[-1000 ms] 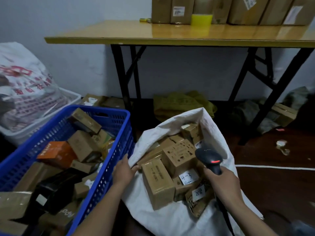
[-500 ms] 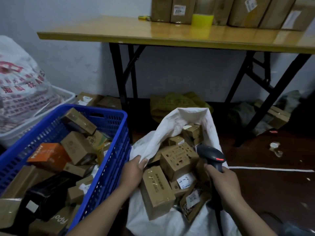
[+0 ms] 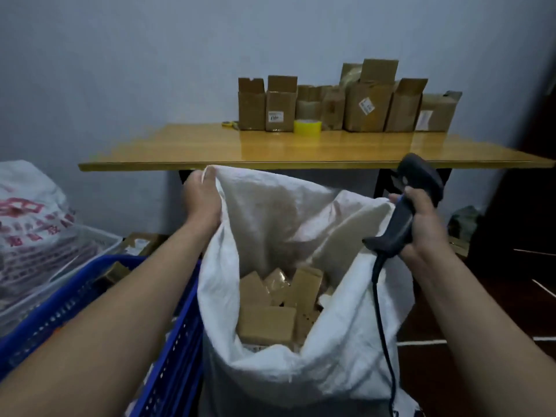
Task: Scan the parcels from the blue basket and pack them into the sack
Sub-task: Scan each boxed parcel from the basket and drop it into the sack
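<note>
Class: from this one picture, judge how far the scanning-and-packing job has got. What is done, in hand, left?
Done: several parcels lie inside the sack. In hand: the left hand grips the sack's rim; the right hand holds the scanner. Left: at least one box shows in the blue basket.

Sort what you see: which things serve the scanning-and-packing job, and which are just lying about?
Job: sack, held by left hand; scanner in right hand; parcels; blue basket.
Lying about: tape roll, open boxes, table, printed bag.
</note>
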